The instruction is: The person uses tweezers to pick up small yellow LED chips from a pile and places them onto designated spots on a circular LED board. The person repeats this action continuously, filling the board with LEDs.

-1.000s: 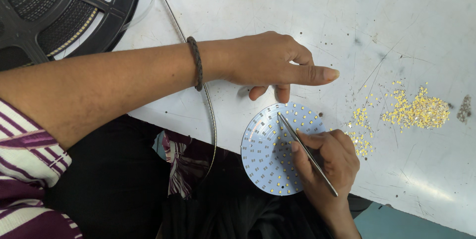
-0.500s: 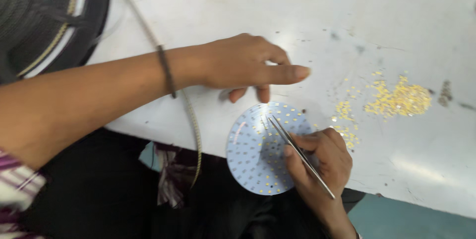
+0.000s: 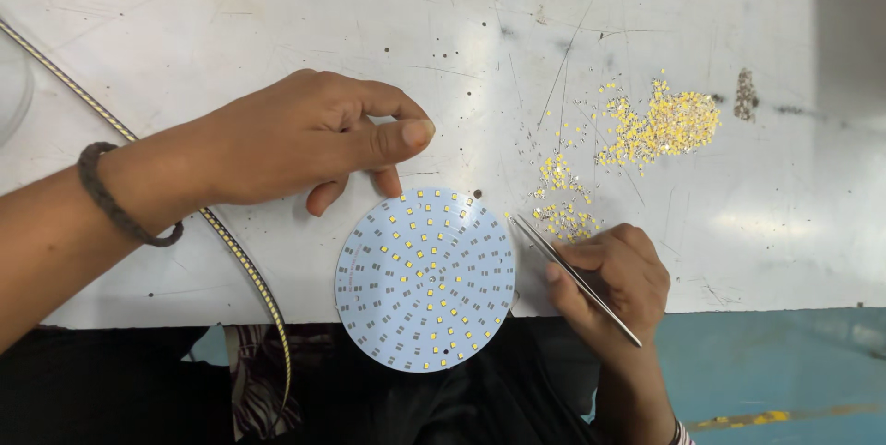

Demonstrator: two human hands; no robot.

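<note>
We see a round white LED board (image 3: 426,279) at lower centre, overhanging the near edge of the worktop (image 3: 277,2), our left hand (image 3: 309,136) loosely curled, its fingers touching the board's upper rim. Our right hand (image 3: 614,279) has its grip closed on tweezers (image 3: 574,279), tips beside the board; yellow chips (image 3: 660,126) lie scattered at upper right, a component strip (image 3: 235,256) crosses the left, and the top stays bare.

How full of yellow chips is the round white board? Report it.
Partly filled: the round white board carries yellow chips on some pads, while many grey pads remain bare.
</note>
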